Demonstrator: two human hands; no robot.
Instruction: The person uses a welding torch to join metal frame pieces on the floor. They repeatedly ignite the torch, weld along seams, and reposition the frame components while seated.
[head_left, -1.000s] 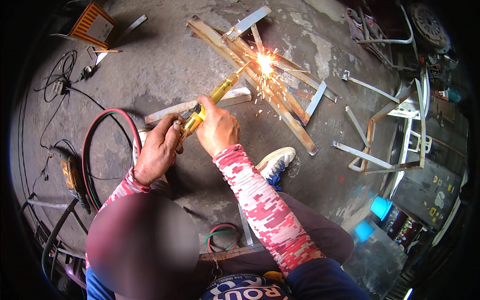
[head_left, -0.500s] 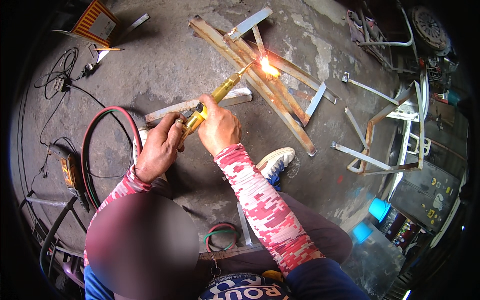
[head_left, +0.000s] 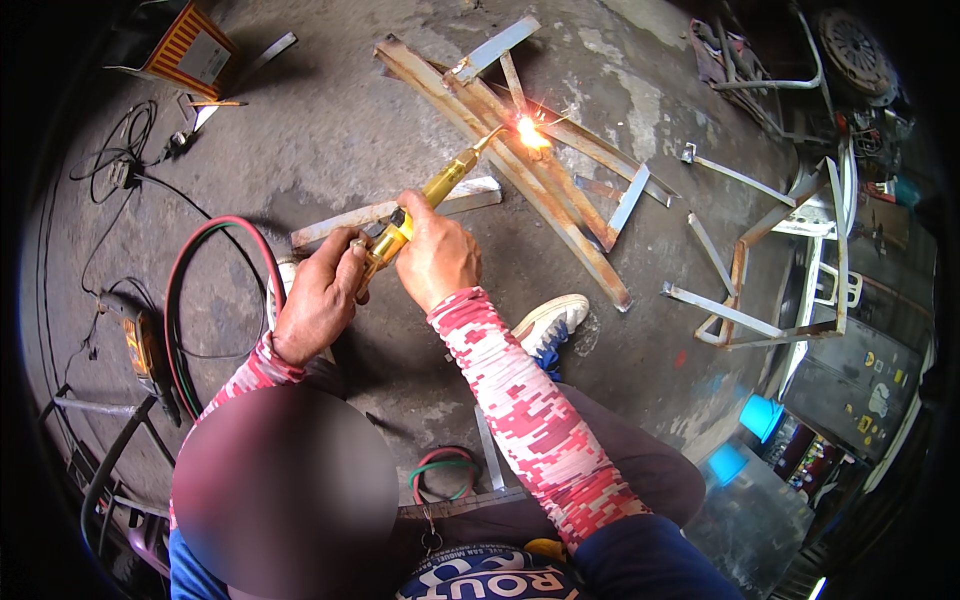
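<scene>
Both hands are closed around a yellow gas cutting torch (head_left: 448, 180). My right hand (head_left: 438, 255) wraps its body, while my left hand (head_left: 322, 298) grips the rear end by the valves. From the torch's tip, a bright flame with flying sparks (head_left: 531, 131) glows on the rusty angle-iron pieces (head_left: 540, 200) lying crossed on the floor. A short bluish steel piece (head_left: 500, 48) sits at their far end, and another (head_left: 629, 207) at the near right. The glare hides the spot being heated. Red and green hoses (head_left: 172, 290) loop to the left of my left hand.
A loose steel bar (head_left: 400, 212) lies beyond my hands. Left are a black cable (head_left: 130, 140), an angle grinder (head_left: 140, 340) and a striped tin (head_left: 190, 50). A bent metal frame (head_left: 740, 270) and a blue bucket (head_left: 760, 418) stand right. My shoe (head_left: 550, 325) is near the metal.
The flame's glow has shifted very slightly left, with sparks now spraying to the upper right. Both hands keep their hold on the torch and have hardly moved.
</scene>
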